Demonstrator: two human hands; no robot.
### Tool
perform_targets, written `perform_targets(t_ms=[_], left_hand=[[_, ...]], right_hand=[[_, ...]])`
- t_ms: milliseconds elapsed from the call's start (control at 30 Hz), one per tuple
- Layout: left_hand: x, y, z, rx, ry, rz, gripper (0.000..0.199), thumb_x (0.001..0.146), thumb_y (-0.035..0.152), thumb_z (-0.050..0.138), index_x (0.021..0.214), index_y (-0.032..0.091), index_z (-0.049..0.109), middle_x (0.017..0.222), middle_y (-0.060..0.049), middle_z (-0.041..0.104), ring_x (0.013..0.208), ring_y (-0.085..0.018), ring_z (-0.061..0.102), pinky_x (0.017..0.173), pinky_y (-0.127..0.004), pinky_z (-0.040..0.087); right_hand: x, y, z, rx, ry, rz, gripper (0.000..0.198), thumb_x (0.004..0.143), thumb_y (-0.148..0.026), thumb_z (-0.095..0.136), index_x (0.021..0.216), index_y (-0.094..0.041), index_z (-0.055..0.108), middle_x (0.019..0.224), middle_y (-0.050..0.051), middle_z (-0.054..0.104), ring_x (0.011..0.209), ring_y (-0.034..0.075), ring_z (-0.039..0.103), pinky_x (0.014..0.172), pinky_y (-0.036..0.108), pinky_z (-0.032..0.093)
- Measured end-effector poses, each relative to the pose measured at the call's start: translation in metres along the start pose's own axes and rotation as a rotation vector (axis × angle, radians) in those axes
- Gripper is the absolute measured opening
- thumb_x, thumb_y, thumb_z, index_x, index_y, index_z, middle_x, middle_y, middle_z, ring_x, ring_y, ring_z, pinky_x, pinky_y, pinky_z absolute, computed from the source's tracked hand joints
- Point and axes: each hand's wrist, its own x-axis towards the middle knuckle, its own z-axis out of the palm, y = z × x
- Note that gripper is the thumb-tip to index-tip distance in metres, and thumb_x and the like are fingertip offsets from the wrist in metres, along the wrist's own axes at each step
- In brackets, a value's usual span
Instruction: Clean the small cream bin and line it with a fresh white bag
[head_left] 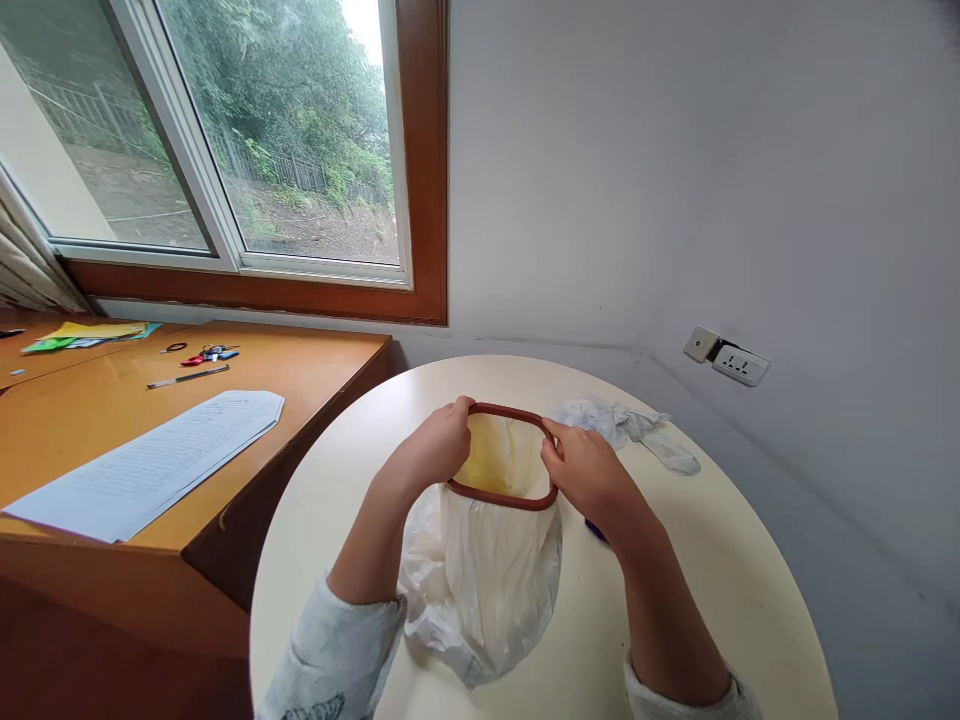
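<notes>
A small bin stands on the round cream table (720, 610), lined with a white plastic bag (499, 575) that hangs down over its outside. Around the bin's mouth sits a brown rounded-rectangular rim ring (502, 499), with the bag running beneath it. My left hand (439, 445) grips the ring at its left side, fingers curled over the edge. On the opposite side my right hand (589, 470) is closed on the ring, thumb and fingers around it. Yellowish bin wall shows through the liner inside. Part of a dark blue object (596, 531) peeks out beside my right wrist.
Crumpled clear and whitish plastic bags (630, 430) lie at the table's back right. To the left, a wooden desk (322, 365) bears papers (165, 460), a pen (187, 377) and keys (217, 353). A wall socket (741, 364) is on the right, a window (300, 130) behind the desk.
</notes>
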Motion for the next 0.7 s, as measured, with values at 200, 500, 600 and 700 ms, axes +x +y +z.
perform_targets(t_ms=[200, 500, 600, 700], left_hand=[[0.001, -0.002, 0.002, 0.009, 0.026, 0.020, 0.040, 0.081, 0.012, 0.030, 0.118, 0.016, 0.046, 0.107, -0.012, 0.062, 0.091, -0.023, 0.058, 0.069, -0.030, 0.045], [-0.006, 0.001, -0.007, 0.059, 0.046, 0.027, 0.038, 0.083, 0.017, 0.030, 0.113, 0.021, 0.052, 0.089, -0.008, 0.066, 0.072, -0.020, 0.059, 0.056, -0.027, 0.040], [-0.008, 0.001, -0.010, 0.069, 0.077, 0.027, 0.042, 0.081, 0.016, 0.032, 0.119, 0.022, 0.049, 0.096, -0.009, 0.066, 0.078, -0.021, 0.060, 0.059, -0.027, 0.041], [-0.008, -0.001, -0.011, 0.068, 0.087, 0.032, 0.045, 0.081, 0.015, 0.033, 0.123, 0.021, 0.046, 0.102, -0.009, 0.065, 0.084, -0.021, 0.060, 0.063, -0.026, 0.042]], right_hand=[[-0.001, -0.001, 0.001, -0.003, 0.032, 0.000, 0.024, 0.083, -0.017, 0.034, 0.082, -0.018, 0.057, 0.060, 0.002, 0.053, 0.055, 0.013, 0.045, 0.051, 0.024, 0.023], [-0.003, -0.001, -0.003, 0.044, 0.083, -0.020, 0.028, 0.084, -0.018, 0.035, 0.095, -0.019, 0.061, 0.057, 0.000, 0.049, 0.052, 0.013, 0.040, 0.051, 0.024, 0.024], [-0.004, -0.002, -0.003, 0.067, 0.114, -0.044, 0.029, 0.084, -0.018, 0.036, 0.099, -0.020, 0.061, 0.056, -0.001, 0.047, 0.052, 0.013, 0.039, 0.051, 0.024, 0.024], [-0.004, -0.003, -0.002, 0.071, 0.116, -0.051, 0.029, 0.084, -0.018, 0.035, 0.098, -0.020, 0.060, 0.054, -0.002, 0.045, 0.050, 0.013, 0.036, 0.050, 0.024, 0.022]])
